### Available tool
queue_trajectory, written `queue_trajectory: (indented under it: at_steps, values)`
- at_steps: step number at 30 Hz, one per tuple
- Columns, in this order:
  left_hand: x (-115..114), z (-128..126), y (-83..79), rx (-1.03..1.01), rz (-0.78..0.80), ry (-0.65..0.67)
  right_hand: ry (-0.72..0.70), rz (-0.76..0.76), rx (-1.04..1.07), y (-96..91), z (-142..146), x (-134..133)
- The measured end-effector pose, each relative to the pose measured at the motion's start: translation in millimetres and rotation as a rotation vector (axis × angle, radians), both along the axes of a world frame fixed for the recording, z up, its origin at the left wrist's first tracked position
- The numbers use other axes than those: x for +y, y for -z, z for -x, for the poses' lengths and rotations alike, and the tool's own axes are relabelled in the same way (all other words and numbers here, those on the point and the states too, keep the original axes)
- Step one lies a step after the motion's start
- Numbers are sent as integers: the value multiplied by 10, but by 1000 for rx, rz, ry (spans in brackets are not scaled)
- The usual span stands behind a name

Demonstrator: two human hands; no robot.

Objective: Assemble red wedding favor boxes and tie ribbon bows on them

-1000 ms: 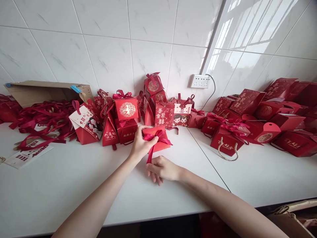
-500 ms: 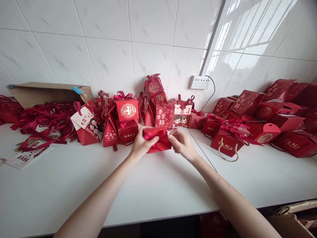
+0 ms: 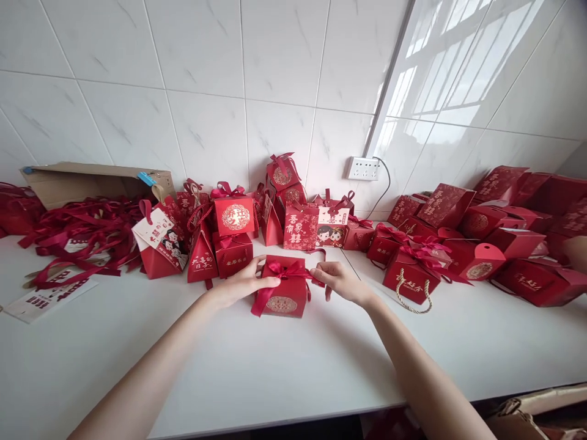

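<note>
A small red gift box [image 3: 288,298] with a gold round emblem sits on the white table in front of me, its front facing me. Across its top lies a red ribbon [image 3: 288,269] tied in a bow, one tail hanging down the front left. My left hand [image 3: 241,282] is at the box's left side, thumb pressed on the bow's left part, its fingers partly hidden behind. At the right side, my right hand [image 3: 339,281] pinches the ribbon's right part between thumb and forefinger. A ribbon loop stands up behind that hand.
Finished-looking red boxes [image 3: 233,215] stand along the tiled wall. More red boxes [image 3: 493,227] are heaped at right, near a blurred skin-toned shape [image 3: 576,250]. Loose ribbons [image 3: 87,223] spill from a cardboard box [image 3: 98,174] at left, beside printed cards [image 3: 50,299]. A power strip [image 3: 363,168] hangs on the wall.
The box has come nearer and now shows its emblem front. My left hand has shifted left from over the bow. My right hand now pinches the ribbon slightly farther right and lower.
</note>
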State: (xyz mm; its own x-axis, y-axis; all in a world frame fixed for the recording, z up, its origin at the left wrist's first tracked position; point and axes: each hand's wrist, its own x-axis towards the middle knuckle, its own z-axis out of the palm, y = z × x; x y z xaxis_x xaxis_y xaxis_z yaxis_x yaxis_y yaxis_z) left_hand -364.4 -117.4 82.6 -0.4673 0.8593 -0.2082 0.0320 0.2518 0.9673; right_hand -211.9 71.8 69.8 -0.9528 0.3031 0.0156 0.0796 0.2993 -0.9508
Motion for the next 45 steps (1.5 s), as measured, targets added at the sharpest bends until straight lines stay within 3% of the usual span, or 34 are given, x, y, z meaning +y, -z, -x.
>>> queue_trajectory:
  at_steps: [5, 9, 14, 18, 21, 24, 26, 31, 38, 45]
  values:
    - [-181, 71, -117, 140, 215, -39, 156, 174, 34, 9, -186, 260]
    - [-253, 66, -267, 292, 233, -87, 265, 266, 133, 5, -353, 409]
    - [-361, 28, -490, 379, 226, 110, 359, 383, 258, -129, -477, 412]
    - [-465, 51, -616, 266, 116, 154, 389, 533, 439, -332, -506, 374]
    - [-501, 78, -748, 82, -133, 59, 391, 667, 586, -513, -493, 313]
    - [-461, 51, -911, -6, -375, -5, 320, 623, 597, -684, -425, 173]
    - [-386, -14, -1003, -15, -449, 30, 246, 572, 575, -780, -350, 37]
    - [-100, -246, -1095, 56, -497, 163, 110, 544, 596, -927, -163, -307]
    - [196, -402, -1118, 174, -632, -99, 66, 450, 596, -990, -140, -492]
    - [217, -473, -1137, 56, -681, -66, 51, 512, 576, -1023, -202, -513]
